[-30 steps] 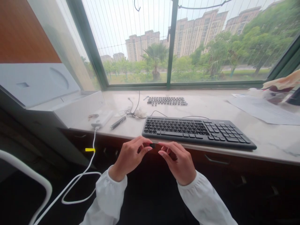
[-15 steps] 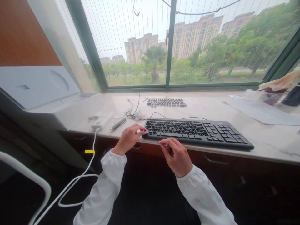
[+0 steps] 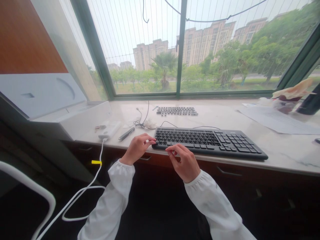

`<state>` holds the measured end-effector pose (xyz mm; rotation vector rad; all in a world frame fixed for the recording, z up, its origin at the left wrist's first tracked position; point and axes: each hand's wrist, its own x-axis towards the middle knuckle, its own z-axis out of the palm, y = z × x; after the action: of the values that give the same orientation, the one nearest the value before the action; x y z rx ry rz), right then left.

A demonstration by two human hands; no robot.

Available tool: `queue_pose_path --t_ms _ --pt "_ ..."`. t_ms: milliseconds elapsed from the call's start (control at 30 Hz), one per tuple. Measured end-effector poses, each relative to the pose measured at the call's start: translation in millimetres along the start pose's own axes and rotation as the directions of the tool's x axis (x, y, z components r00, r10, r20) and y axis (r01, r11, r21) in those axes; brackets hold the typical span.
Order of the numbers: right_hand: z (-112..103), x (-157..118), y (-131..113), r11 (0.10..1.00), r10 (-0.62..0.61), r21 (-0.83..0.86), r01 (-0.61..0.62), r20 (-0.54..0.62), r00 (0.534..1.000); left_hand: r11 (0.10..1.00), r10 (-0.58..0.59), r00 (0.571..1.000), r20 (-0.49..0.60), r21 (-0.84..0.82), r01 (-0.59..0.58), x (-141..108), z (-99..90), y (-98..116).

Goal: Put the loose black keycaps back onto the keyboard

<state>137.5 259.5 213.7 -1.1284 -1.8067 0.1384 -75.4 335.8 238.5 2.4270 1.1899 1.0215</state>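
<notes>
A black keyboard (image 3: 197, 151) lies along the front edge of the counter. Much of its left part shows bare key sockets, while its number pad and some bottom-row keys carry keycaps. My left hand (image 3: 139, 148) is at the keyboard's lower left corner, thumb and forefinger pinched together; anything between them is too small to make out. Just in front of the bottom row, my right hand (image 3: 184, 162) has its fingertips pressed together, and what they may hold is hidden. Loose keycaps (image 3: 177, 111) lie in rows behind the keyboard.
To the left are a black pen (image 3: 126, 133), a white adapter (image 3: 109, 130) with a white cable, and a tied black cable (image 3: 140, 124). An open white box (image 3: 82, 120) stands farther left. Paper sheets (image 3: 280, 120) lie on the right, below the window.
My right hand has shifted slightly left and up, nearer the keyboard's bottom row. My left hand stays pinched at the lower left corner. The camera view has tilted a little.
</notes>
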Motion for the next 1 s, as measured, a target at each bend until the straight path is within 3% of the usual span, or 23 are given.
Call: queue_pose_path --t_ms 367,633,833,1000 --pt "13.3 27.5 5.2 0.98 -0.102 -0.167 0.108 0.043 0.994 1.0 0.003 1.0 -0.01 0.009 -0.003 1.1 2.1 -3.9" --pt "24.2 41.7 12.9 0.916 -0.213 -0.303 0.262 0.184 0.96 0.996 0.032 0.999 -0.007 0.078 -0.031 2.8 -1.0 0.1" --pt "25.0 40.5 18.9 0.913 -0.223 -0.299 0.277 0.204 0.953 0.99 0.039 0.999 0.001 0.134 -0.038 3.5 -1.3 0.9" --pt "22.5 41.7 19.0 0.921 -0.203 -0.289 0.263 0.224 0.953 0.997 0.001 1.0 0.029 0.071 -0.003 7.3 -3.9 1.0"
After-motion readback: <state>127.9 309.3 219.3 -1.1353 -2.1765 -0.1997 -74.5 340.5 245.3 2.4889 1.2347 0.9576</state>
